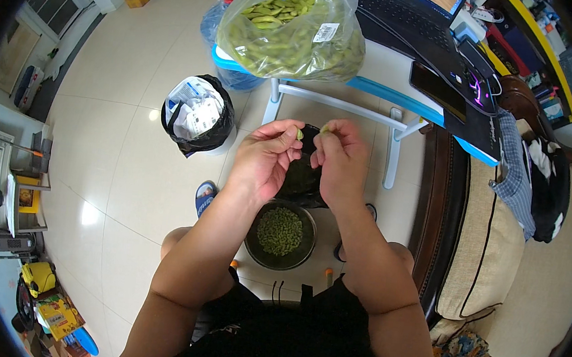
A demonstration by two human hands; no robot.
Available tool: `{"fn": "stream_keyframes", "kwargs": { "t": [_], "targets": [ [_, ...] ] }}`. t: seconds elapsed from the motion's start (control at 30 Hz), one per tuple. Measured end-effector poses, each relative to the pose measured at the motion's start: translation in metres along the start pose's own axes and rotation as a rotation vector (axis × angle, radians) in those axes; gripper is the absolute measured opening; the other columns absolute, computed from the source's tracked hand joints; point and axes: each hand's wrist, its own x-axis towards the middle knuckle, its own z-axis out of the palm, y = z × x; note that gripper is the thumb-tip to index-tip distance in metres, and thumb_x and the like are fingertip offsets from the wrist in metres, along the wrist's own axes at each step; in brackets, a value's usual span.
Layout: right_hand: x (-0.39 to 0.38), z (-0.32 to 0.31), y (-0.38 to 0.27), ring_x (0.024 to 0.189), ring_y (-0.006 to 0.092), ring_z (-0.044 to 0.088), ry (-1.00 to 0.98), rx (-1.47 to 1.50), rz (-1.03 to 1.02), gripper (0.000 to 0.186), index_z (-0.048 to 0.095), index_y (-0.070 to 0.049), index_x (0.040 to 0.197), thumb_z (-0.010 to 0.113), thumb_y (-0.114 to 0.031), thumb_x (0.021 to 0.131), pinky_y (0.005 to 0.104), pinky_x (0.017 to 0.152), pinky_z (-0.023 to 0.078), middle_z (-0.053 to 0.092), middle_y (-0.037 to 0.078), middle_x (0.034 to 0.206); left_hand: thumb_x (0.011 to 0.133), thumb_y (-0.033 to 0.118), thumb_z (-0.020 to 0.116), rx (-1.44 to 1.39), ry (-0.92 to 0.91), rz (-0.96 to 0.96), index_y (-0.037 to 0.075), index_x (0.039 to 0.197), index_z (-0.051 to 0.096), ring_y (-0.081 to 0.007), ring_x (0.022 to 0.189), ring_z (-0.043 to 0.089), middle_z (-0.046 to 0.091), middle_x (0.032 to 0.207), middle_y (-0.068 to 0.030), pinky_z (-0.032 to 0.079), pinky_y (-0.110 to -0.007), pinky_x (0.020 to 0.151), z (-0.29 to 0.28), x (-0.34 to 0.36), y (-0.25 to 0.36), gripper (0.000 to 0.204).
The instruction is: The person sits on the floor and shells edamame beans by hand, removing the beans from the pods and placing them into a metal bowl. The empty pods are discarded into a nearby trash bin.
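Observation:
My left hand point(265, 155) is raised in front of me, its thumb and forefinger pinching a small green soybean piece point(299, 134). Beside it, my right hand point(343, 160) pinches another bit of green pod point(325, 129), slightly blurred. A small gap separates the hands. Beneath them on the floor is an open black plastic bag point(301, 180), its contents dark and partly hidden by my hands. Nearer me, between my feet, stands a round metal bowl point(308, 254) with many shelled green beans point(279, 231) in it. A clear plastic bag of soybean pods point(291, 39) sits on the table ahead.
The white, blue-edged table point(391, 69) also carries a laptop point(409, 19) and a phone point(436, 90). Left of its leg stands a black-lined waste bin point(200, 113) with white rubbish, near a large blue water bottle point(212, 22). A brown sofa point(482, 264) lies on my right.

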Motion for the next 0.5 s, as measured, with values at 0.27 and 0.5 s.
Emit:
{"fn": "stream_keyframes", "kwargs": {
  "t": [0.27, 0.5],
  "targets": [
    [0.002, -0.004, 0.004, 0.071, 0.0072, 0.054, -0.176, -0.397, -0.175, 0.007, 0.058, -0.002, 0.089, 0.058, -0.010, 0.089, 0.0215, 0.064, 0.045, 0.058, 0.001, 0.077, 0.091, 0.007, 0.053, -0.051, -0.100, -0.074, -0.003, 0.101, 0.061, -0.0199, 0.089, 0.061, 0.064, 0.092, -0.0106, 0.049, -0.032, 0.084, 0.000, 0.001, 0.004, 0.016],
    [-0.005, 0.003, -0.011, 0.070, 0.0070, 0.053, -0.226, -0.398, -0.219, 0.009, 0.056, -0.001, 0.082, 0.059, -0.008, 0.087, 0.0213, 0.065, 0.045, 0.059, 0.000, 0.076, 0.092, 0.007, 0.051, -0.156, -0.177, -0.173, -0.007, 0.105, 0.058, -0.0226, 0.094, 0.061, 0.062, 0.100, -0.0145, 0.048, -0.035, 0.090, -0.001, 0.001, 0.003, 0.020]
  ]
}}
